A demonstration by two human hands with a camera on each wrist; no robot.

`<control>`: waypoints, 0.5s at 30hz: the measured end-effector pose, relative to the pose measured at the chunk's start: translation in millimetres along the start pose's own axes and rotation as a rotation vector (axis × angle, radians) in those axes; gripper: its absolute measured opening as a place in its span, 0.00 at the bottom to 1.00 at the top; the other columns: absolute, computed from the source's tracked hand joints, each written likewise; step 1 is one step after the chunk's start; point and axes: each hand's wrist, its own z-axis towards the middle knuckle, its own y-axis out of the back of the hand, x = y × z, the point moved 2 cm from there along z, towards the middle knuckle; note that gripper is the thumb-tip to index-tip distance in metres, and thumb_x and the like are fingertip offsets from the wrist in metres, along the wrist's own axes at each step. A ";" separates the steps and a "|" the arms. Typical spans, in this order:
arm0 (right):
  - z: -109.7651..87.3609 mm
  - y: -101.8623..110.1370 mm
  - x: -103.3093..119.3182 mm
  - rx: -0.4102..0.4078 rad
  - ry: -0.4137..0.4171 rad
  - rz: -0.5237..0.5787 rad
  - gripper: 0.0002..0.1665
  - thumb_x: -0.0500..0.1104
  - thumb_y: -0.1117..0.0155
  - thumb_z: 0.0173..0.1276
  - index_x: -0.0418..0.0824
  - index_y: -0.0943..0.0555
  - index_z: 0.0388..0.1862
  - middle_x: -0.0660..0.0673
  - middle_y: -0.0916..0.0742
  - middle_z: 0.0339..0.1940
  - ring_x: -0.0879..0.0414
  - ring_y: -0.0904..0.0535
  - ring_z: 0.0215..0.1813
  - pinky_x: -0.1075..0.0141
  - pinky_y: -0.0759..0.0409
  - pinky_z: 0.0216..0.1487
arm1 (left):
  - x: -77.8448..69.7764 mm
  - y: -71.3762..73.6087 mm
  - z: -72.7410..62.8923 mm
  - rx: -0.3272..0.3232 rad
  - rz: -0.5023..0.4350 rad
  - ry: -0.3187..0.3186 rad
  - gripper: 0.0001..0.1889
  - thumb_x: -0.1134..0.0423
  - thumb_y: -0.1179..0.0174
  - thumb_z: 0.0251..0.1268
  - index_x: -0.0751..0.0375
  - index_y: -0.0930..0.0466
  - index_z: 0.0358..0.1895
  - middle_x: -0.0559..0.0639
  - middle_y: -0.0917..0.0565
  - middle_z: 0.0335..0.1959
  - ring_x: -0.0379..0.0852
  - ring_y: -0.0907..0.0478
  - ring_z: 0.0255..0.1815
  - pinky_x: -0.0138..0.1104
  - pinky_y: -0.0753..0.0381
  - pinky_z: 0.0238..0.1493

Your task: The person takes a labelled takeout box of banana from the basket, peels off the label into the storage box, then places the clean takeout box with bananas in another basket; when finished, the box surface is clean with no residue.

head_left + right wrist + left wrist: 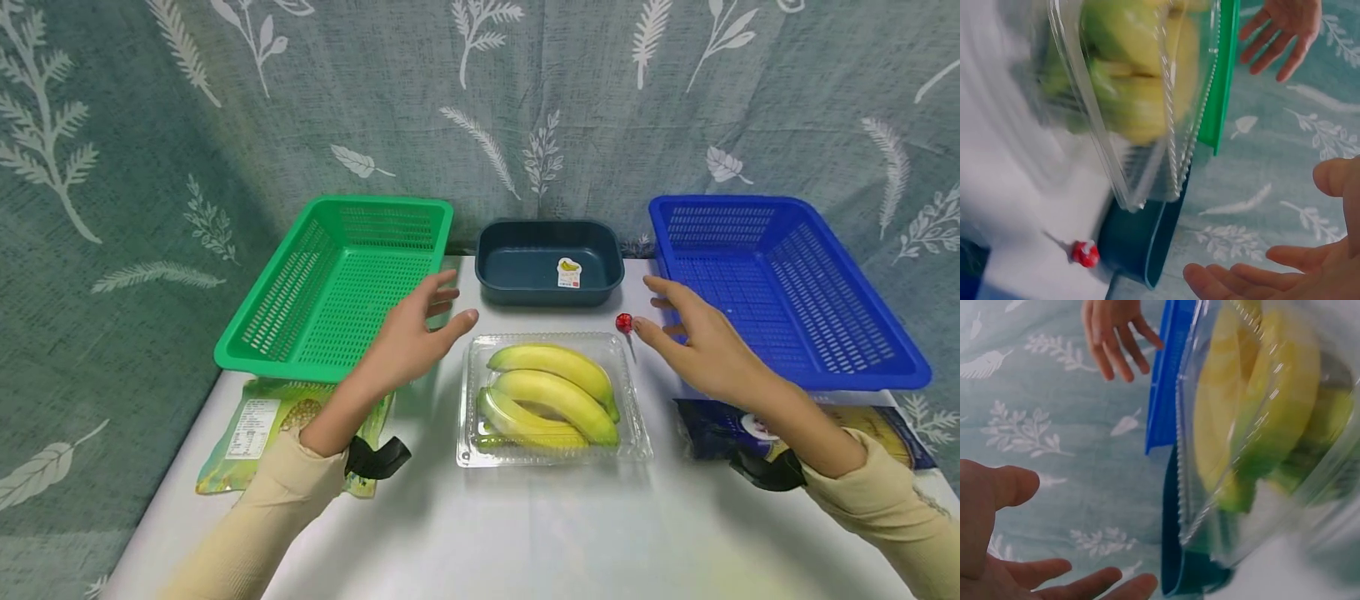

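Note:
A clear plastic clamshell box (632, 417) with several bananas (555, 387) inside rests on the white table. Above its left back corner hovers my left hand (415, 333), fingers spread and holding nothing. My right hand (693, 337) is over the right side, also with loose fingers and nothing in it. Close by the right thumb lies a red-wrapped lollipop (624, 323). In the left wrist view the box (1194, 506) stands beside the spread fingers (1085, 584). The right wrist view shows the box (1129, 187) apart from the right hand (1310, 250).
A dark teal bin (551, 293) with a banana sticker (568, 272) is at the back. A green basket (330, 367) stands left, a blue basket (847, 379) right. In front of them lie a green food packet (251, 433) and a dark blue packet (708, 429). Patterned cloth (525, 100) hangs behind.

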 end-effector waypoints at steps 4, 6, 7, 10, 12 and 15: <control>-10.1 -10.1 -0.8 0.004 0.000 0.030 0.39 0.52 0.45 0.79 0.41 0.45 0.81 0.32 0.33 0.74 0.31 0.23 0.60 0.35 0.23 0.53 | 5.7 -11.4 -13.0 -0.001 -0.028 0.009 0.36 0.53 0.38 0.71 0.56 0.41 0.77 0.62 0.28 0.69 0.59 0.29 0.68 0.50 0.25 0.63; -13.5 -15.7 -1.2 0.003 0.004 0.029 0.39 0.52 0.45 0.79 0.40 0.45 0.80 0.32 0.34 0.74 0.31 0.25 0.62 0.35 0.23 0.54 | 8.3 -17.5 -18.6 0.001 -0.040 0.016 0.36 0.54 0.38 0.71 0.57 0.41 0.77 0.62 0.29 0.69 0.59 0.29 0.68 0.49 0.24 0.62; -15.0 -18.5 -1.5 0.002 0.004 0.026 0.38 0.51 0.45 0.79 0.40 0.44 0.80 0.32 0.34 0.75 0.31 0.26 0.63 0.35 0.23 0.55 | 9.7 -20.7 -21.1 0.001 -0.045 0.021 0.36 0.54 0.38 0.71 0.57 0.41 0.77 0.62 0.29 0.69 0.59 0.30 0.68 0.49 0.24 0.62; -19.3 -27.5 -2.9 0.005 0.001 0.024 0.38 0.51 0.45 0.79 0.39 0.43 0.79 0.33 0.34 0.75 0.32 0.31 0.68 0.35 0.24 0.57 | 17.1 -30.0 -28.6 0.001 -0.053 0.035 0.37 0.54 0.38 0.71 0.58 0.42 0.77 0.62 0.31 0.71 0.59 0.32 0.71 0.50 0.24 0.63; -23.1 -33.5 -4.7 0.009 -0.011 0.028 0.38 0.51 0.45 0.79 0.40 0.43 0.79 0.33 0.34 0.75 0.33 0.33 0.70 0.36 0.24 0.57 | 23.3 -36.2 -33.4 0.001 -0.057 0.051 0.37 0.54 0.38 0.71 0.58 0.44 0.78 0.62 0.33 0.73 0.58 0.35 0.72 0.51 0.25 0.63; -28.5 -43.5 -9.2 0.023 -0.042 0.055 0.38 0.52 0.45 0.79 0.40 0.43 0.80 0.33 0.35 0.76 0.32 0.34 0.70 0.35 0.24 0.56 | 36.2 -47.0 -40.8 -0.020 -0.083 0.084 0.39 0.54 0.38 0.70 0.59 0.46 0.78 0.63 0.36 0.74 0.59 0.37 0.74 0.52 0.27 0.64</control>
